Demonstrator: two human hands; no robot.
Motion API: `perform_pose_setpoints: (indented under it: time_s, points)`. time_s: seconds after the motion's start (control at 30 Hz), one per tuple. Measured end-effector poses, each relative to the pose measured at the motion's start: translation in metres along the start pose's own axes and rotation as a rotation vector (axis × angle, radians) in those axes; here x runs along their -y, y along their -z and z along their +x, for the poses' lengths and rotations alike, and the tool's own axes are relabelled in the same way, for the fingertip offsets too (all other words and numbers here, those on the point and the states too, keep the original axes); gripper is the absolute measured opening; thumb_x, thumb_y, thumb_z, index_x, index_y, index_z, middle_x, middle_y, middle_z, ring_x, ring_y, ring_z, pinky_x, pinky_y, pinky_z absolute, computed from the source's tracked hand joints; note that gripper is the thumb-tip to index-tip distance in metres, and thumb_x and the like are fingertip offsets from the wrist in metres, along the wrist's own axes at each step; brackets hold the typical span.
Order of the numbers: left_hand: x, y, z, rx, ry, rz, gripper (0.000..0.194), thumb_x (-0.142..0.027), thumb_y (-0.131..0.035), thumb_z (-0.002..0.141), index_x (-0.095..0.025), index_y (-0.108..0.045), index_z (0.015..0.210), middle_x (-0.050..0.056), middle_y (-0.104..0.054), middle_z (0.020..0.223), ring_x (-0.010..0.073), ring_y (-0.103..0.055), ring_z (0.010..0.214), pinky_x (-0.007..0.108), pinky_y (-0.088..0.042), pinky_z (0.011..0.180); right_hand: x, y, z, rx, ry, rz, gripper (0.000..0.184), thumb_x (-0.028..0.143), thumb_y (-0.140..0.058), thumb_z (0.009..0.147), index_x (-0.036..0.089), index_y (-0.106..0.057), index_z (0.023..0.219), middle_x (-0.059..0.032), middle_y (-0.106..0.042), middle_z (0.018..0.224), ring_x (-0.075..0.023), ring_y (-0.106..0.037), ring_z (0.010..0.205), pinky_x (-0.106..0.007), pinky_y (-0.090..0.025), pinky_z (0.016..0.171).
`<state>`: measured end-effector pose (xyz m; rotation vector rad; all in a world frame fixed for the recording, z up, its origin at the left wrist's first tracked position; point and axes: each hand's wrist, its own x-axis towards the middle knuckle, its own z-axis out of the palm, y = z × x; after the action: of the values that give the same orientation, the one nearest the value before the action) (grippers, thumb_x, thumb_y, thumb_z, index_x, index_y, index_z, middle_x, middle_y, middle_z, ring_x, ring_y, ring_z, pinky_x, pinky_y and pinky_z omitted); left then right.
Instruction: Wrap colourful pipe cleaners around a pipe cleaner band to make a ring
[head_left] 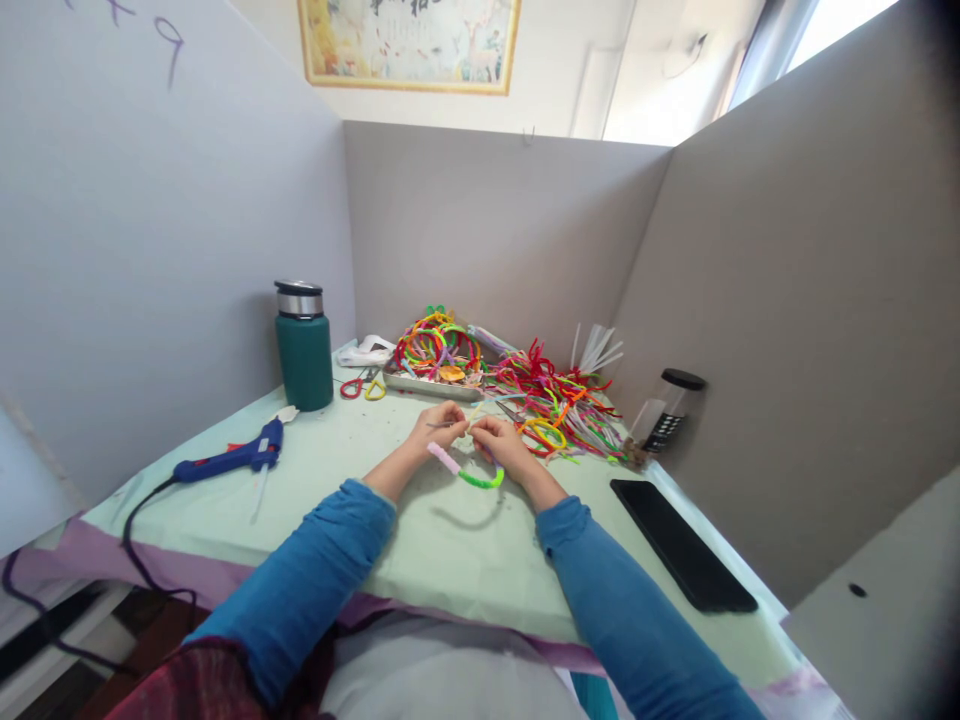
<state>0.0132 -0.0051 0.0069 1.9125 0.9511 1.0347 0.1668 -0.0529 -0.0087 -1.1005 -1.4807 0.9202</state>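
Note:
Both hands meet above the middle of the table, fingertips nearly touching. My left hand (441,428) is closed in a pinch on a thin pipe cleaner, whose greyish end sticks out on its left side. My right hand (501,445) is closed too, gripping a thicker fuzzy pipe cleaner (480,482) that hangs below it in an open curve. That curve runs from pale pink at its free end through bright green to purple near the fingers. A pale yellow tip shows between the hands; which strand it belongs to is hidden by the fingers.
Behind my hands are a metal tray (431,386) of coloured rings and a heap of pipe cleaners (555,390). A blue glue gun (232,458), a green bottle (304,350) and scissors (351,388) lie left. A black phone (682,545) and a clear bottle (667,415) are right. Grey panels enclose the table.

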Motion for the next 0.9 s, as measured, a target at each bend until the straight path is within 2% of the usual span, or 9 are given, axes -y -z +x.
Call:
perform_pose_setpoints:
  time_s: [0.37,0.9]
  points:
    - [0.005,0.001,0.001,0.042,-0.094,-0.011,0.011,-0.02,-0.056,0.068,-0.015,-0.063,0.075,-0.003,-0.06,0.059,0.008,-0.051,0.051,0.018,-0.039,0.05,0.004,-0.001,-0.002,-0.003,-0.021,0.038,0.017,0.034,-0.06,0.071,0.018,-0.055,0.071,0.0048,-0.052,0.052,-0.0071,-0.036,0.038,-0.022,-0.025,0.039]
    - [0.014,-0.001,0.005,0.017,-0.049,0.016,0.026,-0.026,-0.061,0.073,-0.011,-0.073,0.091,0.002,-0.068,0.066,0.0098,-0.055,0.055,0.019,-0.045,0.054,0.002,0.0,-0.001,-0.001,-0.012,0.036,0.019,0.035,-0.061,0.07,0.018,-0.053,0.07,0.0054,-0.051,0.051,-0.007,-0.036,0.037,-0.022,-0.026,0.04]
